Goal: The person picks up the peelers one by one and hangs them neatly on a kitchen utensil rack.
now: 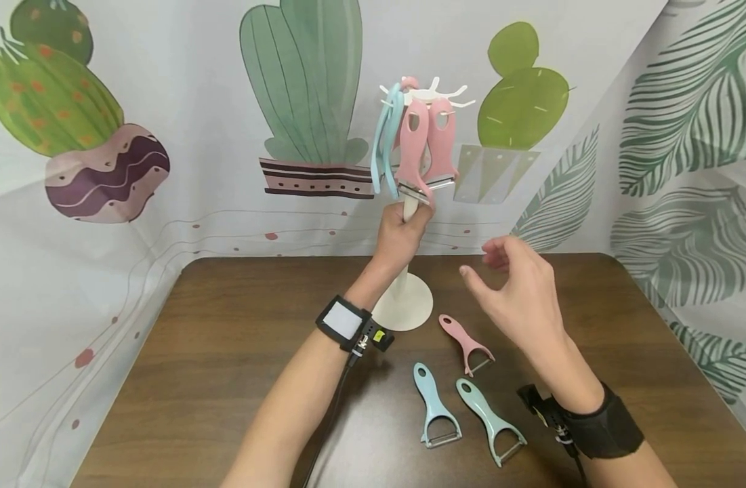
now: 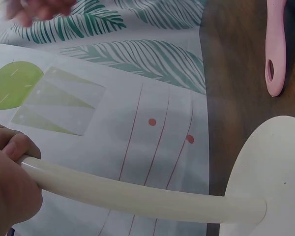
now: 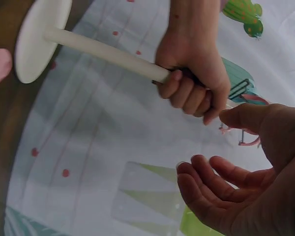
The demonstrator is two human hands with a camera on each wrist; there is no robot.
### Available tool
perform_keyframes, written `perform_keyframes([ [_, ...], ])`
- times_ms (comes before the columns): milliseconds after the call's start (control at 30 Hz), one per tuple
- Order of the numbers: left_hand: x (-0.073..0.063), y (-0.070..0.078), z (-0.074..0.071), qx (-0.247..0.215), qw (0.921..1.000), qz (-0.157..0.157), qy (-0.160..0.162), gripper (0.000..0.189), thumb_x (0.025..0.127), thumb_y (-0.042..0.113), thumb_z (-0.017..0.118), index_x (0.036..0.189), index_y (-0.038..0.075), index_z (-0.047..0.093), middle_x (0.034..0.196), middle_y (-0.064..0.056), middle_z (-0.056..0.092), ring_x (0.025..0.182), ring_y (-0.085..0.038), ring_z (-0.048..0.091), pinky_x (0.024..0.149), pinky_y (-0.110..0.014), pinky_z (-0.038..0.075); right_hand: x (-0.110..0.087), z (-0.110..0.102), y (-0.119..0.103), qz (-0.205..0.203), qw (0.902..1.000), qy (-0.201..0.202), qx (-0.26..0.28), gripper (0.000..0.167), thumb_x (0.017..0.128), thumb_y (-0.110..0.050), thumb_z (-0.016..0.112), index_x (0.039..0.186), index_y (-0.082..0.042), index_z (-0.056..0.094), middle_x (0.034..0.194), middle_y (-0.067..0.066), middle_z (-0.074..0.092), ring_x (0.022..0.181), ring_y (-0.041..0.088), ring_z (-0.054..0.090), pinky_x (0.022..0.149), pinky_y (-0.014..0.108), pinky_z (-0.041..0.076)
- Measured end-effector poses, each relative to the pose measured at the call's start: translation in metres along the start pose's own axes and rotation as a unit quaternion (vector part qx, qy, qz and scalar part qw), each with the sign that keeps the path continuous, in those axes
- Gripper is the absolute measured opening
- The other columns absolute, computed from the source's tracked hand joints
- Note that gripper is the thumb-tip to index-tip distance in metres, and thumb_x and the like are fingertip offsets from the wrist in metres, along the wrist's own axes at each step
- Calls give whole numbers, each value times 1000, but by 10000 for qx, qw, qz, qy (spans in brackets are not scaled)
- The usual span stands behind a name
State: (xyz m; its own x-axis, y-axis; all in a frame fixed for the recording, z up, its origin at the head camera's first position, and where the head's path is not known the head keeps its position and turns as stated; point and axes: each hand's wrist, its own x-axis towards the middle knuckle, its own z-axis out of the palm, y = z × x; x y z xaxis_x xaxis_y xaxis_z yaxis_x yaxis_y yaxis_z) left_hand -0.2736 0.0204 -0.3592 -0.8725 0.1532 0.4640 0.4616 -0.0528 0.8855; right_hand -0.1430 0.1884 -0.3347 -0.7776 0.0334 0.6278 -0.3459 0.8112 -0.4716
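Observation:
My left hand (image 1: pixel 402 234) grips the pole of a cream rack (image 1: pixel 404 306) just under the hanging peelers. From the rack's hooks hang blue peelers (image 1: pixel 387 139) and pink peelers (image 1: pixel 414 139) by the holes in their handles. In the right wrist view the left fingers curl fully round the pole (image 3: pixel 108 53). My right hand (image 1: pixel 519 288) is held in the air right of the rack, thumb and fingers apart, with nothing between them. Below it on the table lie a pink peeler (image 1: pixel 461 333), a light blue peeler (image 1: pixel 430 396) and a green peeler (image 1: pixel 482 409).
The brown wooden table (image 1: pixel 183 379) ends at its back edge, close behind the rack's round base. A wall cloth (image 1: pixel 202 135) printed with cacti and leaves hangs behind it. Each wrist wears a strapped camera with a cable.

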Motion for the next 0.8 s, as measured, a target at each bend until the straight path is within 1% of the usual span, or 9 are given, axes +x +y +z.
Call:
perform_keyframes([
  [233, 1, -1, -1, -37, 10000, 24, -26, 50, 94, 29, 54, 50, 12, 36, 42, 6, 29, 39, -11, 24, 37, -28, 17, -17, 1, 20, 217, 9980, -469, -369, 34, 76, -27, 79, 100, -9, 62, 83, 5, 66, 77, 22, 64, 71, 38, 48],
  [433, 0, 0, -1, -64, 9999, 12, -116, 51, 95, 31, 53, 51, 10, 38, 41, 5, 31, 38, -12, 26, 37, -28, 19, -32, 6, 34, 396, 9927, -979, -580, 33, 76, -23, 79, 99, -6, 63, 80, 5, 66, 75, 22, 62, 68, 39, 46],
  [633, -1, 0, -1, -24, 9999, -37, -141, 50, 95, 32, 52, 51, 11, 39, 41, 5, 32, 37, -12, 28, 36, -28, 20, -44, 14, 42, 621, 9857, -1438, -618, 31, 76, -23, 79, 97, -5, 63, 79, 7, 66, 73, 23, 62, 66, 38, 46],
  [800, -1, 0, 0, -8, 9999, -69, -119, 50, 95, 32, 52, 51, 11, 39, 41, 5, 32, 37, -12, 29, 36, -28, 21, -54, 22, 46, 787, 9757, -1914, -723, 35, 77, -27, 77, 98, -2, 64, 80, 8, 65, 73, 21, 59, 65, 38, 46],
])
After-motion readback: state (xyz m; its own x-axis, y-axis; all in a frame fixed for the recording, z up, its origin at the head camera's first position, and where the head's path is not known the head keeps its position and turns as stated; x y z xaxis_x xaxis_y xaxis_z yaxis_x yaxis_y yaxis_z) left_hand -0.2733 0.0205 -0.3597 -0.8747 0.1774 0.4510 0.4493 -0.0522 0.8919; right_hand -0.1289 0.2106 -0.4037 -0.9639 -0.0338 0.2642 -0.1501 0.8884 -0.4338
